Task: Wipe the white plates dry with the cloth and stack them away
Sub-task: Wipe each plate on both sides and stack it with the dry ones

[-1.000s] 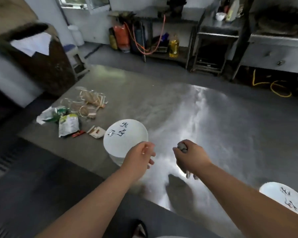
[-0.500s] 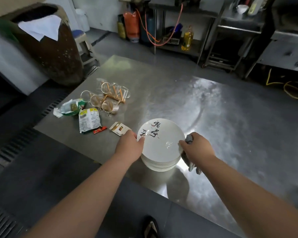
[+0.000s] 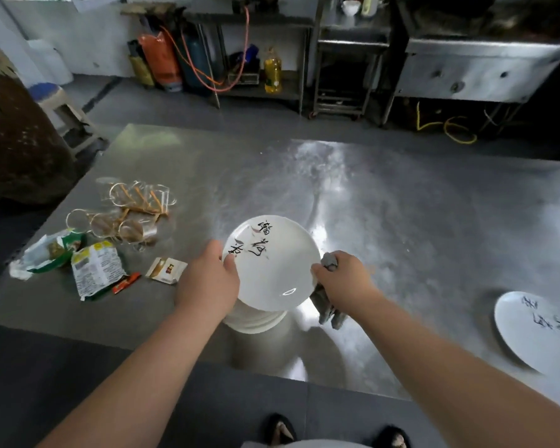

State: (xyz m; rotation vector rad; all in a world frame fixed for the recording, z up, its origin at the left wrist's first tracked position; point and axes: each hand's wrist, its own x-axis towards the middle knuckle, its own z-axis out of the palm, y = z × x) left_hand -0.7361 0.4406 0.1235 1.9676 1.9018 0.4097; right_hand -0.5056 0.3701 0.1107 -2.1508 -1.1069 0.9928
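Meanwhile, two hands hold a round white plate just above a stack of white plates near the front edge of a brushed steel table.
The left hand grips the glossy, black-lettered plate's left rim; the right hand clutches a crumpled grey cloth at its right rim. Another lettered plate lies well apart; clear glasses and crinkled snack packets sit left.

Black brush writing is showing on the top plate, too swirly to read. More is showing on the right plate. Print on the snack packet is looking too tiny.
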